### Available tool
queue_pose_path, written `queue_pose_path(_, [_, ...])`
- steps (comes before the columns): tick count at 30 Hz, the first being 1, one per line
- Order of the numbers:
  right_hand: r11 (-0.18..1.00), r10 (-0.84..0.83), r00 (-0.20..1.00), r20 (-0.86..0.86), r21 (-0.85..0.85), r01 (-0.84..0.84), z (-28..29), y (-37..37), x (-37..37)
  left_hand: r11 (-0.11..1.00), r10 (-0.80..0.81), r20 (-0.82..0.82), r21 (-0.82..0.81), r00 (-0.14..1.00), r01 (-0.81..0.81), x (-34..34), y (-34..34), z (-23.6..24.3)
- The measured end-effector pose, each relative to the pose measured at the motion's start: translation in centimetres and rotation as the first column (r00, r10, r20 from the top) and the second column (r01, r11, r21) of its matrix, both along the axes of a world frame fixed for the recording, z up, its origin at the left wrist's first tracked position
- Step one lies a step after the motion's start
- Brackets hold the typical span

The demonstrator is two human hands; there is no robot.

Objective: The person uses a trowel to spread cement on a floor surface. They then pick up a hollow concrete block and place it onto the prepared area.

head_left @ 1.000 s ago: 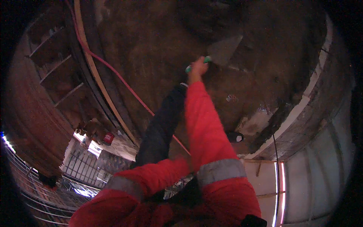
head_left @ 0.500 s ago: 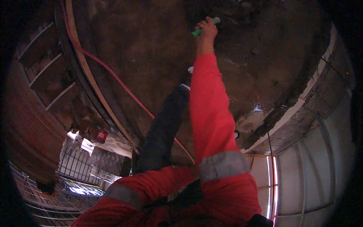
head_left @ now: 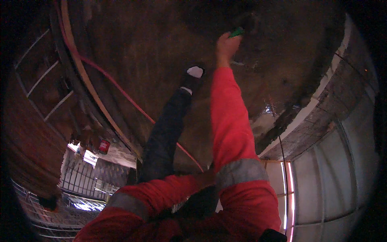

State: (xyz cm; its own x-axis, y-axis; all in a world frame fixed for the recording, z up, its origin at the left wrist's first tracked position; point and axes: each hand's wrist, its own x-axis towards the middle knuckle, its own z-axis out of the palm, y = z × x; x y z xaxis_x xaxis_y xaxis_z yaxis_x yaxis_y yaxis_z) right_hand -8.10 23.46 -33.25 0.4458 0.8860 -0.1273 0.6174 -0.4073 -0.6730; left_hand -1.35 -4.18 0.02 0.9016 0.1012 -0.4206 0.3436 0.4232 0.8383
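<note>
My right hand [head_left: 228,46], at the end of a red sleeve with a grey band [head_left: 236,109], is at one o'clock, its fingers wrapped around a green, rounded tool handle [head_left: 237,32]. Against a second ago, the hand and handle lie farther out and more toward one o'clock; against half a second ago, they sit slightly nearer me. The flat grey blade visible a second ago beyond the handle is now too dark to make out against the dark brown floor [head_left: 149,52]. My dark, white-toed shoe [head_left: 195,72], mostly hidden by the sleeve then, now shows at twelve o'clock.

My left hand [head_left: 208,176] remains dim near six o'clock, beside my right sleeve; I cannot tell how its fingers stand. A pink-red hose [head_left: 117,86] runs from ten o'clock, passing behind my leg toward six.

Between eight and nine o'clock stands a small red can [head_left: 104,147] with pale markings; its contents are hidden.
</note>
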Motion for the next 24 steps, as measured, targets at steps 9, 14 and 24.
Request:
queue_pose_path(9, [0.931,-0.233,0.79,-0.567,-0.366,0.012,8.1,6.6,0.8,0.999,-0.031,-0.051,0.014,0.998,0.032,0.4,1.0,-1.0])
queue_pose_path(14, [0.844,-0.384,0.634,-0.671,-0.534,-0.054,0.9,2.9,6.2,0.998,-0.062,-0.056,0.017,0.997,0.063,0.1,1.3,-1.0])
queue_pose_path(24, [0.758,-0.478,0.822,-0.309,-0.619,0.208,2.2,-16.3,13.2,0.996,-0.09,-0.041,-0.003,0.995,0.09,-0.6,1.6,-1.0])
